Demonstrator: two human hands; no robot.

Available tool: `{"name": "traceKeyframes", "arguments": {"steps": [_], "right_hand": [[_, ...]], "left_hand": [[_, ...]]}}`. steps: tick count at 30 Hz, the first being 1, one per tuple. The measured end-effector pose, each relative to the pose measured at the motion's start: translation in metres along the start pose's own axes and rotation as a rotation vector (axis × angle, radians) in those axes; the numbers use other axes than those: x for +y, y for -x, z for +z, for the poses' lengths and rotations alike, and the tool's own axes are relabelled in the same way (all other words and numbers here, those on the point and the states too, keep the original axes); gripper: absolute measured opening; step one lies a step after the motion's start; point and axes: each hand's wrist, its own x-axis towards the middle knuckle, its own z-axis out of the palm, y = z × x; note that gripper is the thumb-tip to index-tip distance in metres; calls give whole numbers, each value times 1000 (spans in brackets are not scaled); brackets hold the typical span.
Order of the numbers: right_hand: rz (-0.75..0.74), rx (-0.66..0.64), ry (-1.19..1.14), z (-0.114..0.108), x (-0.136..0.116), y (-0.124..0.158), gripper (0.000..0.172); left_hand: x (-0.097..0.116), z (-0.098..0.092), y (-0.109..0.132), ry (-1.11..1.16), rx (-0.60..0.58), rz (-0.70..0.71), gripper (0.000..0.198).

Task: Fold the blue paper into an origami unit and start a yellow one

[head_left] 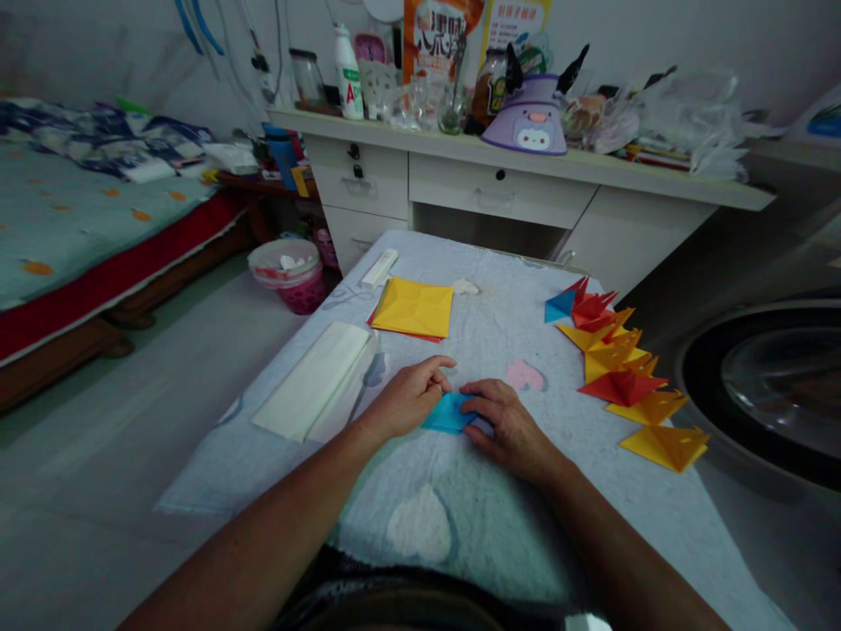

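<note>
Blue paper [448,414] rests on the cloth [490,329], nearer than the yellow sheets [415,307]. Left hand [413,393] sits at its far left corner, fingers partly curled; right hand [505,422] has fingers slightly spread over its right end. Pinch: cannot tell. Assessed risk: uneven pressure on wrinkled fabric could skew the crease.

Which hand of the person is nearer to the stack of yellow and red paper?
Left. The left hand is just on the near side of the paper stack; the right hand is farther away, off to its right and nearer the body.
</note>
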Motion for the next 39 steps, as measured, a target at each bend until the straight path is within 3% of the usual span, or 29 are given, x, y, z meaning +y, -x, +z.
{"name": "traceKeyframes", "arguments": {"steps": [12, 19, 21, 27, 32, 39], "right_hand": [[56, 3, -52, -1, -1, -1, 14], [89, 40, -65, 1, 1, 0, 30], [119, 59, -60, 3, 3, 0, 29], [190, 110, -74, 5, 6, -1, 32], [208, 135, -129, 4, 7, -1, 33], [305, 217, -364, 1, 3, 5, 55]], "left_hand": [[-4, 2, -1, 186, -78, 22, 40], [-1, 1, 1, 144, -71, 9, 35], [1, 0, 2, 167, -94, 0, 42], [9, -1, 7, 34, -156, 80, 90], [9, 2, 7, -47, -127, 92, 73], [6, -1, 2, 181, -83, 14, 54]]}}
